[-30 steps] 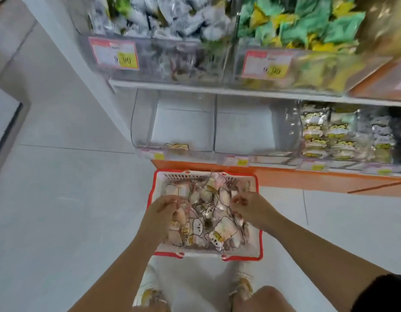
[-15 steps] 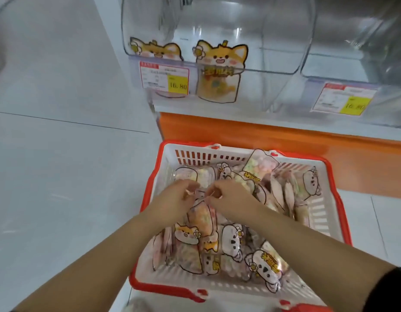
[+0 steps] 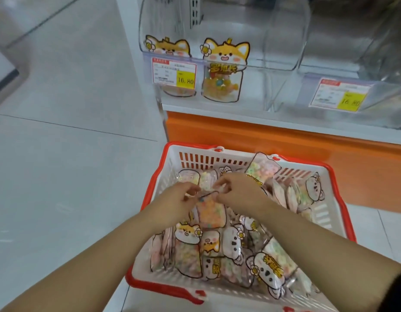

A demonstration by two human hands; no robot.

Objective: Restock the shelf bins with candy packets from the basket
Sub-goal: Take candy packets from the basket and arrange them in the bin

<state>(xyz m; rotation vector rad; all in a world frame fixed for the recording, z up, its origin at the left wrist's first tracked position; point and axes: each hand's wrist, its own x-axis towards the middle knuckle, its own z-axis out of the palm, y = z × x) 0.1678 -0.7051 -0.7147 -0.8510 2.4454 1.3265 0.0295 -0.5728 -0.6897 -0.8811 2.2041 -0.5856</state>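
A white basket with a red rim [image 3: 160, 174] stands on the floor, full of several animal-shaped candy packets. Both my hands are inside it, over the far middle. My left hand [image 3: 178, 200] and my right hand [image 3: 236, 188] each pinch the top edge of one clear candy packet [image 3: 210, 215] filled with orange and pastel sweets. Above the basket, a clear shelf bin [image 3: 282, 52] holds two fox-faced packets [image 3: 222, 70] standing upright against its front wall; the rest of that bin looks bare.
An orange plinth [image 3: 285, 149] runs under the white shelf edge, just beyond the basket. A second clear bin [image 3: 361, 70] sits to the right with a yellow price tag [image 3: 340, 95]. Pale tiled floor [image 3: 60, 176] spreads to the left.
The view has dropped and closed in on the basket and the lowest shelf. My hands have come together from the basket's sides onto one packet at its middle.
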